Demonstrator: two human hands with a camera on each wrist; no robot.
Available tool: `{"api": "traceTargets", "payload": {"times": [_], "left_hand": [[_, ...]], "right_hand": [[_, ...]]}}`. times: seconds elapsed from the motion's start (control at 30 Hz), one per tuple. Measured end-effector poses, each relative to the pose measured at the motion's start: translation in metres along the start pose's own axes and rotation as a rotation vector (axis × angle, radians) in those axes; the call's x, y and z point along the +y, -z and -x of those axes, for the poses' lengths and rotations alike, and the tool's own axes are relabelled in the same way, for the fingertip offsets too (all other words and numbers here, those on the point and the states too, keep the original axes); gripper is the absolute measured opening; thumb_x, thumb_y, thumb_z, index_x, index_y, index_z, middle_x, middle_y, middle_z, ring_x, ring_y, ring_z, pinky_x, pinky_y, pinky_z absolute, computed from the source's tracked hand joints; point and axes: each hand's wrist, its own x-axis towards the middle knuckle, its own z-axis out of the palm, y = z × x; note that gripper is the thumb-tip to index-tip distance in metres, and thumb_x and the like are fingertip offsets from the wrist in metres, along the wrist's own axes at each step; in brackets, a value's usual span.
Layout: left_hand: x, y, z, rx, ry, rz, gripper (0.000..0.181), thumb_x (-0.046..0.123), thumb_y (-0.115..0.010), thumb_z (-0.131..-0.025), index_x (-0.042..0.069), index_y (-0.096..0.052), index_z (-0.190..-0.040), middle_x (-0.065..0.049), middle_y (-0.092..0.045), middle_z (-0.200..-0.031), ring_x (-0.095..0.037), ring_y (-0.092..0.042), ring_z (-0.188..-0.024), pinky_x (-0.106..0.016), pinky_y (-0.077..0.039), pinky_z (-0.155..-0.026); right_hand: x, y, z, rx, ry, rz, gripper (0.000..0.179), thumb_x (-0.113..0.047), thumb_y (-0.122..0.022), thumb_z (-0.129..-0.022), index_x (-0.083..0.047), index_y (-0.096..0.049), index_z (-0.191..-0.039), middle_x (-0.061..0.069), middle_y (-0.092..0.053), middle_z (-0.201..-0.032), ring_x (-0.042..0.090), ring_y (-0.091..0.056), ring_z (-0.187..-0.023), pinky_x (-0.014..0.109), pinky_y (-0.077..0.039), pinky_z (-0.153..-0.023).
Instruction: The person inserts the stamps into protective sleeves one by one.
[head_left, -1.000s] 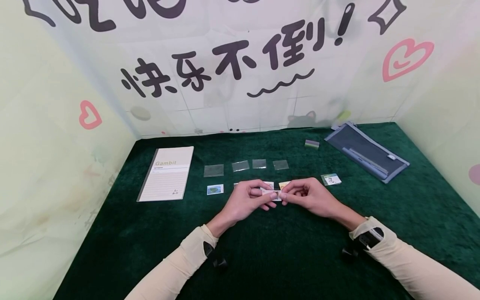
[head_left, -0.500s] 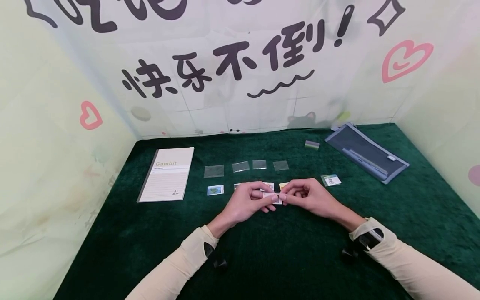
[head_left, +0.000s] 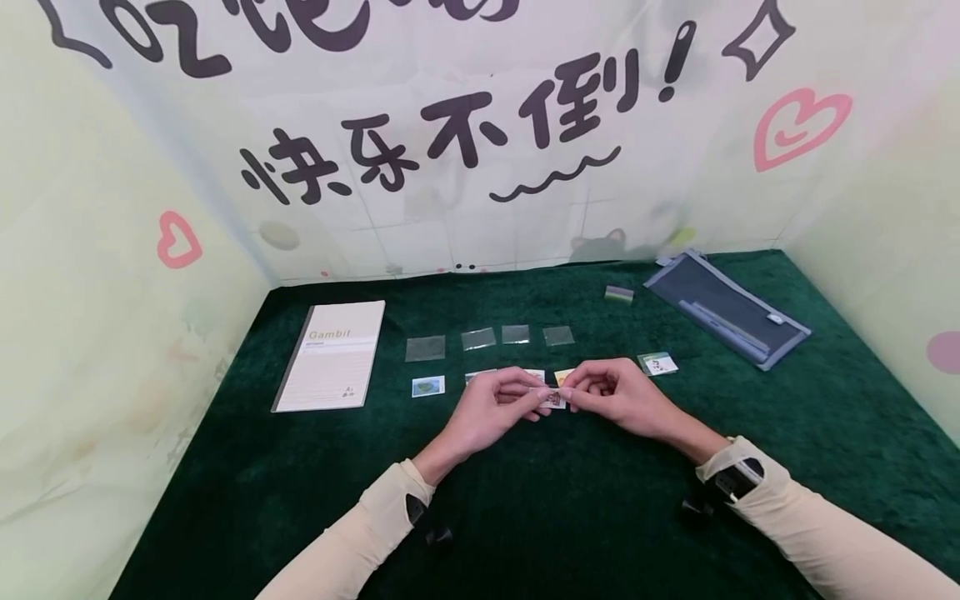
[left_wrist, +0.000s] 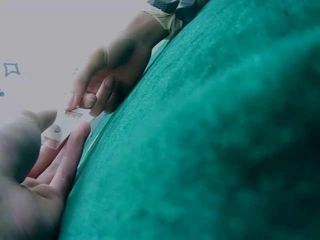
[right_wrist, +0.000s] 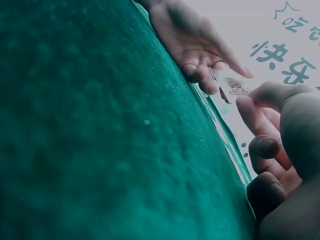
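In the head view, both hands meet above the middle of the green cloth over a small white-edged stamp [head_left: 555, 401] with a dark print. My left hand [head_left: 491, 410] pinches its left side between thumb and fingers. Thumb and forefinger of my right hand [head_left: 626, 400] pinch the opposite edge, the other fingers curled under. In the left wrist view, the stamp [left_wrist: 64, 124] looks partly see-through; the right wrist view shows its brown print [right_wrist: 236, 89] between the fingertips. Behind the hands lie partly hidden stamps, one of them yellow [head_left: 564, 376]. A blue stamp [head_left: 428, 387] lies further left.
Several clear sleeves [head_left: 425, 348] lie in a row behind the stamps. A notebook [head_left: 333, 358] is at the left. To the right are a small sleeved picture [head_left: 658, 364], a little striped block [head_left: 618, 293] and a dark zip pouch [head_left: 723, 304] with a long, thin item inside.
The stamp has tilted slightly between the fingertips, its dark print showing more than half a second ago. Both hands stay nearly in place, and the head view has shifted a little.
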Motion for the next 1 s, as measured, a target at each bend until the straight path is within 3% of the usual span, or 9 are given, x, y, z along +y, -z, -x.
{"api": "traceTargets", "payload": {"times": [0.17, 0.3, 0.47, 0.67, 0.87, 1.0], "left_hand": [[0.006, -0.001, 0.002, 0.067, -0.057, -0.160, 0.018, 0.039, -0.073, -0.105, 0.029, -0.078, -0.120, 0.011, -0.081, -0.116, -0.007, -0.078, -0.104, -0.027, -0.064, -0.094], [0.014, -0.005, -0.004, 0.100, -0.092, -0.262, 0.015, 0.039, -0.073, -0.106, 0.033, -0.079, -0.118, 0.013, -0.079, -0.112, -0.005, -0.074, -0.095, -0.028, -0.064, -0.088], [0.021, -0.013, -0.021, 0.127, -0.084, -0.280, 0.014, 0.039, -0.072, -0.106, 0.032, -0.080, -0.115, 0.014, -0.080, -0.108, -0.003, -0.073, -0.093, -0.028, -0.062, -0.085], [0.025, -0.029, -0.044, 0.098, -0.062, -0.300, 0.020, 0.040, -0.070, -0.107, 0.027, -0.080, -0.118, 0.012, -0.081, -0.108, -0.003, -0.073, -0.092, -0.025, -0.061, -0.082], [0.026, -0.037, -0.062, 0.075, -0.111, -0.477, 0.019, 0.029, -0.069, -0.109, 0.023, -0.082, -0.120, 0.011, -0.076, -0.102, -0.008, -0.065, -0.085, -0.022, -0.055, -0.072], [0.026, -0.044, -0.075, 0.042, -0.104, -0.464, 0.017, 0.025, -0.070, -0.108, 0.021, -0.080, -0.121, 0.009, -0.078, -0.095, -0.006, -0.068, -0.076, -0.021, -0.056, -0.064]], "right_hand": [[-0.002, 0.006, 0.000, 0.012, 0.021, 0.045, 0.006, -0.025, -0.074, -0.105, -0.024, -0.078, -0.109, 0.001, -0.075, -0.089, 0.019, -0.059, -0.066, 0.027, -0.049, -0.059], [-0.004, 0.015, 0.000, 0.024, 0.040, 0.076, 0.006, -0.022, -0.073, -0.106, -0.023, -0.078, -0.109, 0.003, -0.072, -0.088, 0.020, -0.057, -0.065, 0.028, -0.049, -0.060], [-0.007, 0.027, -0.004, 0.054, 0.033, 0.151, 0.010, -0.027, -0.075, -0.105, -0.024, -0.075, -0.114, 0.002, -0.069, -0.092, 0.020, -0.057, -0.067, 0.029, -0.049, -0.061], [-0.004, 0.048, -0.005, 0.089, 0.029, 0.243, 0.011, -0.027, -0.077, -0.103, -0.025, -0.076, -0.114, -0.001, -0.073, -0.095, 0.017, -0.059, -0.070, 0.028, -0.049, -0.062], [0.006, 0.067, -0.006, 0.066, -0.002, 0.302, 0.009, -0.029, -0.080, -0.101, -0.027, -0.079, -0.110, -0.003, -0.075, -0.092, 0.015, -0.057, -0.070, 0.027, -0.045, -0.064], [0.012, 0.076, -0.004, 0.058, -0.042, 0.326, 0.011, -0.029, -0.081, -0.100, -0.025, -0.078, -0.111, -0.003, -0.076, -0.090, 0.015, -0.057, -0.070, 0.027, -0.044, -0.065]]}}
